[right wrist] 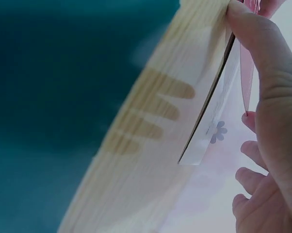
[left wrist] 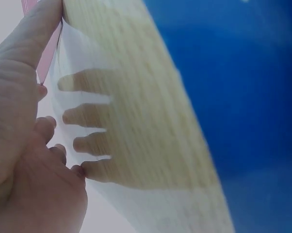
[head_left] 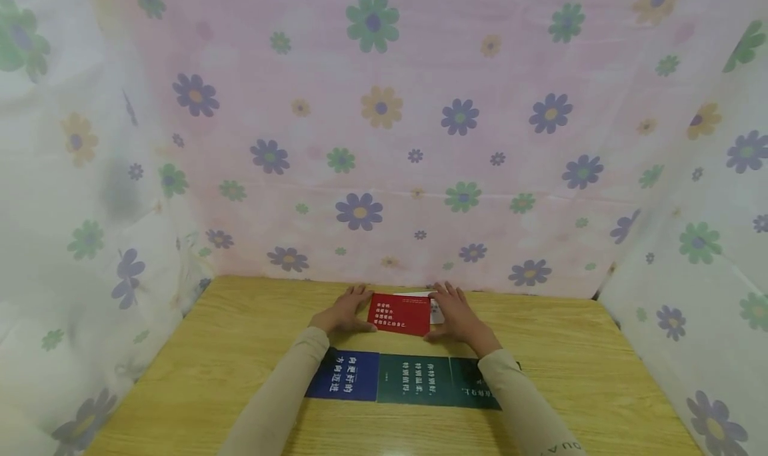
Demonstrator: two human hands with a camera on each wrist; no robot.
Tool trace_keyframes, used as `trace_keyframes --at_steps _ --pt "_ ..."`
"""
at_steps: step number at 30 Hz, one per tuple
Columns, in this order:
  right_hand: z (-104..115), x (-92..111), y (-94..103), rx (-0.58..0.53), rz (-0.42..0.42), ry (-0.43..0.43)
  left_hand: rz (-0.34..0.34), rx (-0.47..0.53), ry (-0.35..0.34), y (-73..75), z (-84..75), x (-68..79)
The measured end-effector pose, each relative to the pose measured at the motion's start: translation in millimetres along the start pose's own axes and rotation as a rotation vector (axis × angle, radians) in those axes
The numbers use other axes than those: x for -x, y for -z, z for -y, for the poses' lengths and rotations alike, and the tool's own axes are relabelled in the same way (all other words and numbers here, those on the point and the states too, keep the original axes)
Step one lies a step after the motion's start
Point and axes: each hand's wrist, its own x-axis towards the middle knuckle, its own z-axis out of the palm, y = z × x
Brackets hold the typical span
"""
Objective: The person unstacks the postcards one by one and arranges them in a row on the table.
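Near the table's back edge lies a red card (head_left: 401,315) with white printed writing, held between both hands. The left hand (head_left: 348,311) holds its left side, thumb at the near corner and fingers towards the far one. At the opposite side the right hand (head_left: 459,315) does likewise, its thumb by the near right corner. Part of a white card (head_left: 437,313) shows behind and beneath the red one; the red card hides the rest. The left wrist view shows a slim strip of the red card (left wrist: 50,51) beside the thumb. In the right wrist view the white card (right wrist: 197,150) is edge-on.
Closer to the body, a blue card (head_left: 345,376), a green card (head_left: 414,381) and a dark green card (head_left: 471,383) form a row on the wooden table (head_left: 210,376). The right sleeve covers part of the dark green one. Flowered cloth (head_left: 384,163) hangs behind and at both sides.
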Motion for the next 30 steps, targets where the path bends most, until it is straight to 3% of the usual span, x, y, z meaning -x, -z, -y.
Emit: trace_keyframes --at_steps 15,30 --pt "-0.2 6.6 4.8 0.006 -0.006 -0.016 -0.031 -0.041 -0.046 -0.8 3.2 5.9" --pt "9.6 23.7 10.3 -0.007 -0.046 0.035 -0.082 -0.008 -0.09 2.3 -2.7 27.6"
